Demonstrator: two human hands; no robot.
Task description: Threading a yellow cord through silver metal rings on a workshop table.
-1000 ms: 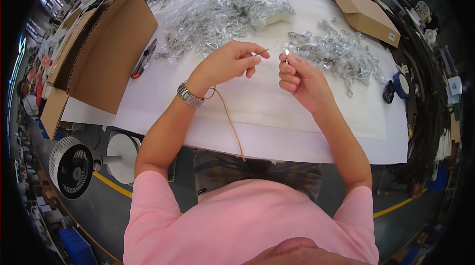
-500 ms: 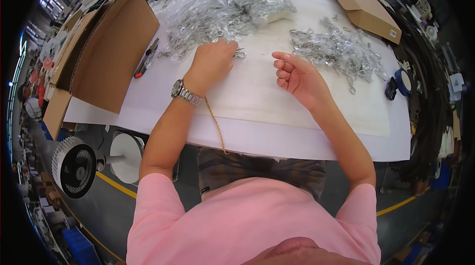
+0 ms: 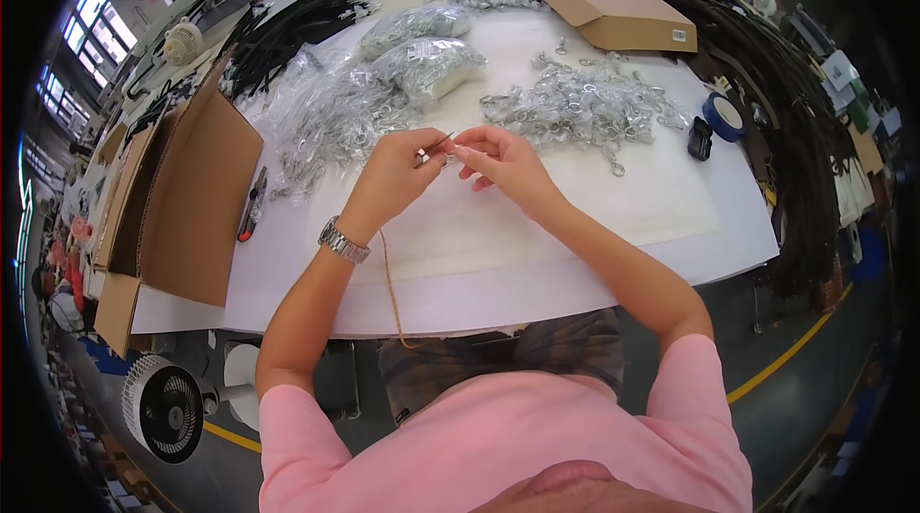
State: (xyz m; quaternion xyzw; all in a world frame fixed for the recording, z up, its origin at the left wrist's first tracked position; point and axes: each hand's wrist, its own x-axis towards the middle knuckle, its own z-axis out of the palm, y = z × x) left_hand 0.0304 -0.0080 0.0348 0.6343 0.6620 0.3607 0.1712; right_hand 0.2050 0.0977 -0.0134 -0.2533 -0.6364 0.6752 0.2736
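My left hand (image 3: 395, 178), with a steel watch on its wrist, is closed around a small pointed metal tool (image 3: 440, 141) whose tip sticks out past the fingers. A yellow-brown cord (image 3: 390, 283) hangs down from beside this hand to the table's front edge. My right hand (image 3: 508, 166) meets it, thumb and fingertips pinched together at the tool's tip. A bit of silvery metal shows between the two hands, too small and covered to name. Ahead lie a pile of metal clasps in clear plastic (image 3: 580, 101) and a heap of clear bags of metal parts (image 3: 359, 111).
An upright cardboard box (image 3: 196, 197) stands at the left, a red-and-black cutter (image 3: 252, 206) beside it. A flatter carton (image 3: 623, 15) lies at the back right. Blue tape (image 3: 723, 117) and a black object (image 3: 701, 139) lie right. Black straps (image 3: 287, 29) are heaped behind. A fan (image 3: 168, 408) stands below left.
My right hand has moved left, its fingers closing from a loose half-open pose to meet my left hand. The pointed tool stays in my left hand. The view has shifted too.
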